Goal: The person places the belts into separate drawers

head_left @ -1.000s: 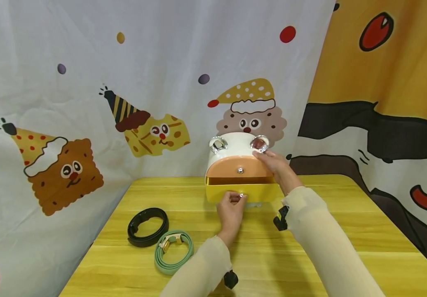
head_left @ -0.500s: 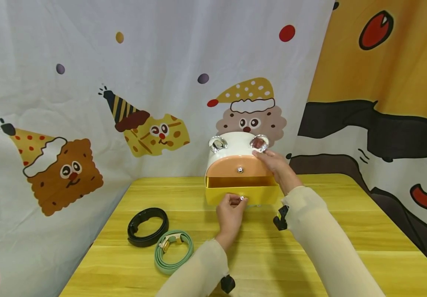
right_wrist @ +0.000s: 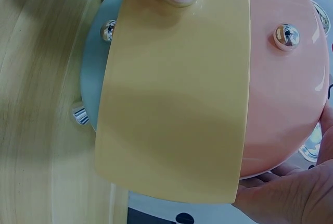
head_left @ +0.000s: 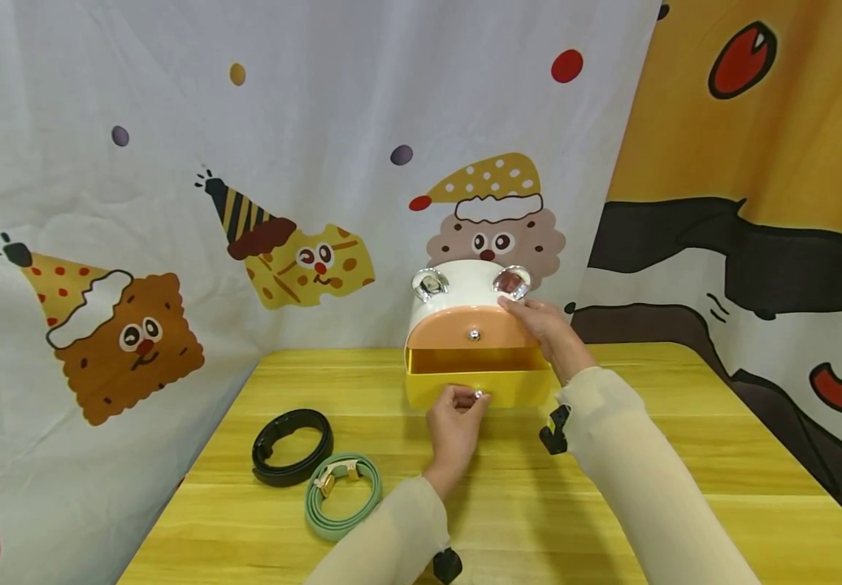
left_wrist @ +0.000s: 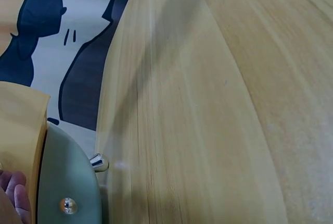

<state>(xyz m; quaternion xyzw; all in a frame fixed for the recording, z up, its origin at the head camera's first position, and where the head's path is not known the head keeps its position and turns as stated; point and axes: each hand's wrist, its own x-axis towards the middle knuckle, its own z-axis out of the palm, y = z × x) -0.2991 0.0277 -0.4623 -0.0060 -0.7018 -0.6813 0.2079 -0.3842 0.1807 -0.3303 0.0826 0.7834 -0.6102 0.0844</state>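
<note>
A small storage box [head_left: 465, 280] with a white top and silver ear-like rings stands at the back of the table. Its yellow drawer [head_left: 516, 388] is pulled part way out under the pink-orange drawer [head_left: 436, 331]. My left hand [head_left: 456, 426] pinches the yellow drawer's silver knob [head_left: 479, 394]; in the left wrist view only some fingers [left_wrist: 21, 198] show. My right hand [head_left: 549, 333] holds the box's right side near the top, fingers along the side and partly hidden in the right wrist view. A mint-green drawer [right_wrist: 96, 62] lies below the yellow one.
To the left on the wooden table [head_left: 611, 504] lie a coiled black belt [head_left: 263, 471] and a coiled green belt [head_left: 326, 528] with a gold buckle. A printed cloth curtain [head_left: 319, 97] hangs right behind the box.
The yellow drawer has slid further out toward me, with my left hand moving along on its knob. More of the drawer's inside shows. My right hand has stayed in place.
</note>
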